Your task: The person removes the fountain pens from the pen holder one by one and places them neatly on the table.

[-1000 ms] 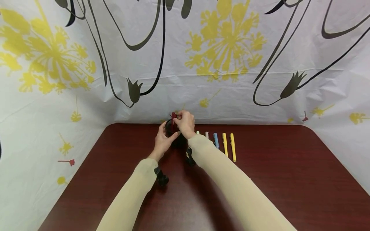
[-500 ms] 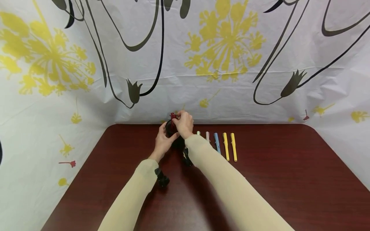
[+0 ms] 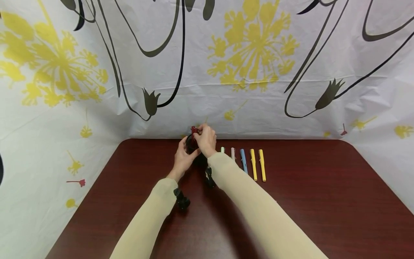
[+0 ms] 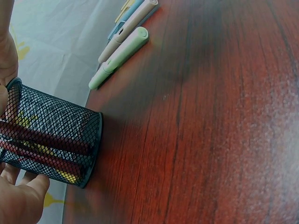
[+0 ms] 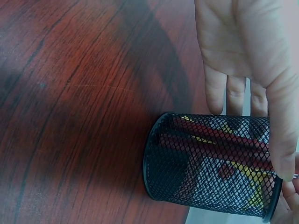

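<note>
At the table's far side a black mesh pen cup [image 3: 190, 144] stands upright. My left hand [image 3: 182, 158] grips it from the left, thumb on the near side and fingers around the far side. Over the cup's mouth, my right hand [image 3: 208, 139] pinches the upper end of a dark red pen [image 3: 194, 132]. Through the mesh [image 4: 56, 114], the left wrist view shows two dark red pens [image 4: 51, 140] inside, their lower ends near the cup's base. In the right wrist view, the left hand [image 5: 247, 51] reaches around the cup [image 5: 210, 163].
Right of the cup several pens lie in a row: light green [image 4: 119, 58], pale pink [image 4: 128, 30], blue [image 3: 243, 161] and two yellow pens [image 3: 262, 165]. The right sleeve partly covers some. A patterned white sheet [image 3: 258, 122] hangs behind the dark red table [image 3: 307, 187].
My right hand and forearm have shifted slightly left, showing more of the pens in the row. The left hand keeps its grip on the cup; the red pen stays in the right fingers.
</note>
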The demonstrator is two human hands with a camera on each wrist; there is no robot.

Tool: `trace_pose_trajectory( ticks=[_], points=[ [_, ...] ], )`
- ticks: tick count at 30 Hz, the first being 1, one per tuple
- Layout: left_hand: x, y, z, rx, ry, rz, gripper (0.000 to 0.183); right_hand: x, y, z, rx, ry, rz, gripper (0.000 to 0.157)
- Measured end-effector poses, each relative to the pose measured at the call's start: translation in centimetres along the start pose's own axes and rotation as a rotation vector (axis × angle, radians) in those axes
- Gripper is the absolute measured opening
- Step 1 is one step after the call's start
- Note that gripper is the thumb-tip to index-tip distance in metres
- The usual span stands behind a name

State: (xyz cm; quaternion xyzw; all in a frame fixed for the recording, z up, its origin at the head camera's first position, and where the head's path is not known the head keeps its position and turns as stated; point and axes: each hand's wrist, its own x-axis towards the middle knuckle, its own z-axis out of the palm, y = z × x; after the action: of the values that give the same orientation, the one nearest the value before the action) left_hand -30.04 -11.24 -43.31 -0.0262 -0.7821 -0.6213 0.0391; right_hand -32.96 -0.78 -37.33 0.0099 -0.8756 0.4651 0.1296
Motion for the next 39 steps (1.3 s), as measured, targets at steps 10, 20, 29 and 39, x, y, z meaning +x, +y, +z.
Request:
trace_pose_trajectory(
  ticks=[10,20,29,39],
  points=[
    [-0.1,0.1,0.0,0.021,0.008,-0.015,0.083,0.0,0.8,-0.1,0.064,-0.018,-0.043,0.019],
    [-0.1,0.1,0.1,0.007,0.017,-0.01,0.085,0.0,1.2,-0.5,0.12,-0.02,-0.066,0.018],
    [0.0,0.0,0.1,0.001,0.024,-0.007,0.086,0.0,1.3,-1.1,0.16,-0.008,-0.073,0.02],
    [0.0,0.0,0.1,-0.005,0.032,-0.009,0.087,0.4,1.2,-2.2,0.213,0.057,-0.088,0.02]
  ],
)
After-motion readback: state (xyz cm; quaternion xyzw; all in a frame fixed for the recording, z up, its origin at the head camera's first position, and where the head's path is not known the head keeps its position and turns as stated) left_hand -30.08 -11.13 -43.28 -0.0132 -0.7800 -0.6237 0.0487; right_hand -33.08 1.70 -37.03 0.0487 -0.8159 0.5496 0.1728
